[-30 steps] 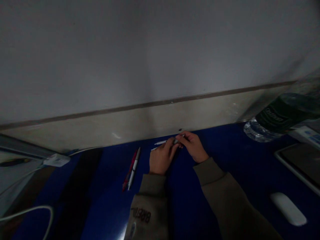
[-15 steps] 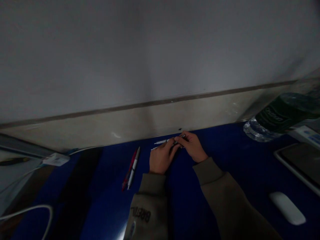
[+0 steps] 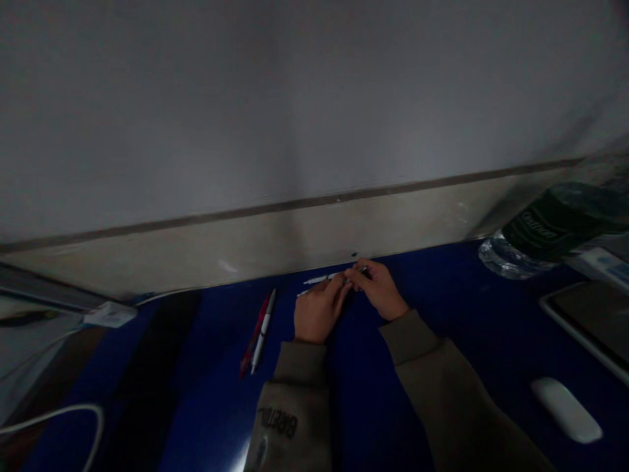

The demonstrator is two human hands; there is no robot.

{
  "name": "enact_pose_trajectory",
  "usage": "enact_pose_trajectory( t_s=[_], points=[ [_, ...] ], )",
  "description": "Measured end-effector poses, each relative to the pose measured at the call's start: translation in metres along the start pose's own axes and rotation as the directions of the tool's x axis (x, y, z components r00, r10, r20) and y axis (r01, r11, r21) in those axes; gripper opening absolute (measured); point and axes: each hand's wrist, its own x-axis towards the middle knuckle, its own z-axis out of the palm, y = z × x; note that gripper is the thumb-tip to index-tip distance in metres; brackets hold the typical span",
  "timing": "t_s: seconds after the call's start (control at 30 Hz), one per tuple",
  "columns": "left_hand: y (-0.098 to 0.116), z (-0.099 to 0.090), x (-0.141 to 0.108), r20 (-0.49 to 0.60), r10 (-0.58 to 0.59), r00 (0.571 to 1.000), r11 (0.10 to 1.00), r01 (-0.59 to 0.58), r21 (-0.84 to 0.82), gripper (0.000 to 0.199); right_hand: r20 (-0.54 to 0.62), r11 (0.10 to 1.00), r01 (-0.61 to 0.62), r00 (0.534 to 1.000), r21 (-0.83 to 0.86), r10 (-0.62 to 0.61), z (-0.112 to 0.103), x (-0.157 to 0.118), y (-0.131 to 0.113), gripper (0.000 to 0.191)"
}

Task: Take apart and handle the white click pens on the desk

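Blue tabletop (image 3: 216,406) across the head view's lower half, and just below centre the left hand (image 3: 316,309) and right hand (image 3: 381,288) pinch a slim pen-like piece (image 3: 364,269) (too dark for detail), likely best aligned under light, steady pressure.

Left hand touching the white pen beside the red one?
Apart. The head view shows blue tabletop between the left hand and the white pen.
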Motion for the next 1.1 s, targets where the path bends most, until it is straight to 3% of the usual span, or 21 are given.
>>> enact_pose_trajectory(
  t_s=[0.23,0.47,0.67,0.97,1.1],
  points=[
    [-0.0035,0.0028,0.0010,0.029,-0.091,0.995,0.995,0.090,0.050,0.044,0.074,0.999,0.030,0.997,0.034,-0.032,0.0000,-0.0009,-0.0021,0.026],
    [-0.0009,0.0018,0.0002,0.000,-0.004,1.000,1.000,0.004,-0.002,0.040,-0.009,1.000,-0.018,1.000,-0.001,0.018,-0.0008,0.0009,0.0039,0.030],
    [-0.0040,0.0038,0.0011,0.018,-0.084,0.996,0.995,0.083,0.064,0.045,0.100,0.996,0.032,0.994,0.084,-0.040,0.0010,-0.0020,-0.0049,0.024],
    [0.0002,0.0022,0.0001,-0.009,-0.017,1.000,1.000,0.017,-0.020,0.036,-0.012,1.000,-0.020,1.000,0.019,0.020,0.0005,-0.0001,0.0030,0.030],
    [-0.0022,0.0046,0.0004,-0.016,-0.031,0.999,0.999,0.031,-0.014,0.036,0.034,0.996,0.025,0.999,0.081,-0.028,-0.0001,-0.0020,-0.0018,0.023]
  ],
)
